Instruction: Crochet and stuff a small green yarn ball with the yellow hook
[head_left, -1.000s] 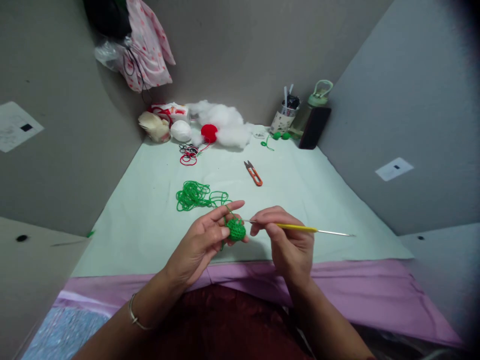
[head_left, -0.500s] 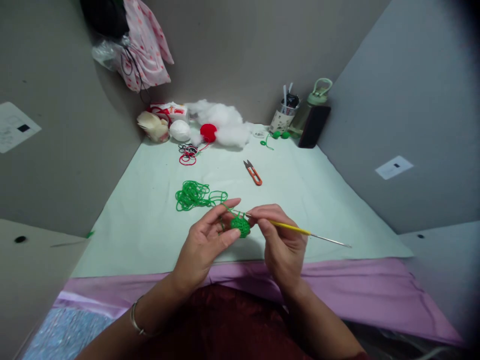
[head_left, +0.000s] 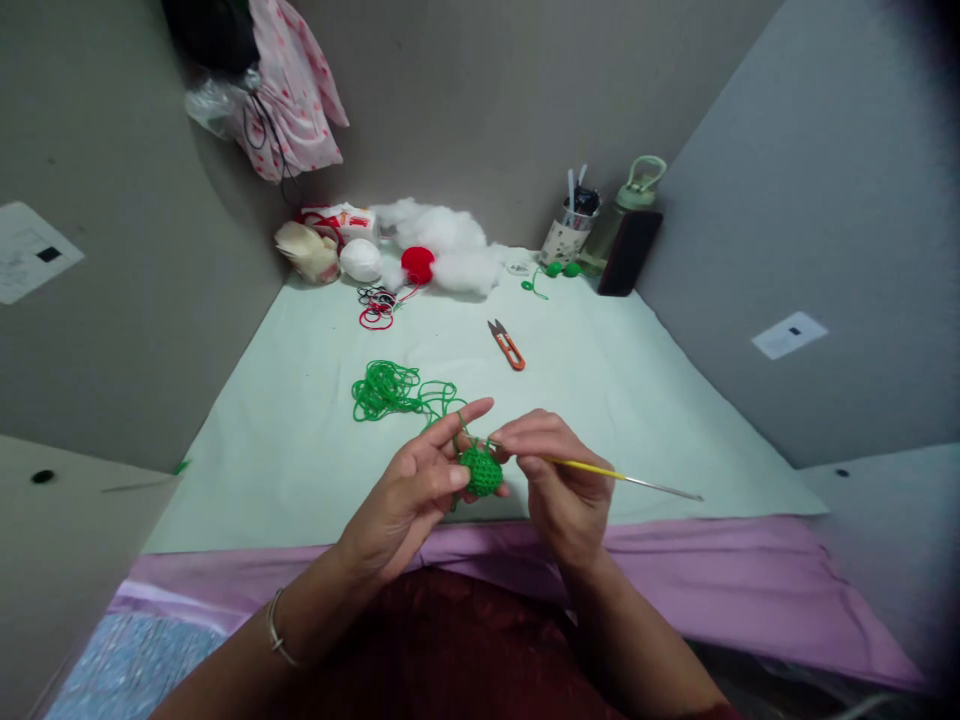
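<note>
My left hand (head_left: pixel 420 478) pinches a small round green crochet piece (head_left: pixel 481 472) between thumb and fingers, its index finger stretched out with green yarn over it. That strand runs back to a loose tangle of green yarn (head_left: pixel 385 390) lying on the table. In my right hand (head_left: pixel 562 480) is a crochet hook (head_left: pixel 581 466) with a yellow handle, gripped like a pen. Its working tip meets the top edge of the green piece; the exact stitch is too small to make out. The hook's other metal end points out to the right.
Orange thread snips (head_left: pixel 508 346) lie beyond my hands. Along the back are white stuffing (head_left: pixel 442 235), a red yarn ball (head_left: pixel 418 265), a white ball (head_left: pixel 361 260), a pen cup (head_left: pixel 566 235), a green bottle (head_left: pixel 607 225) and a dark phone (head_left: pixel 631 252). Grey partitions (head_left: pixel 795 230) enclose the table.
The green piece has tipped and sits slightly lower, showing more of its side. My left index finger has extended further right, and the hook has shifted down a little.
</note>
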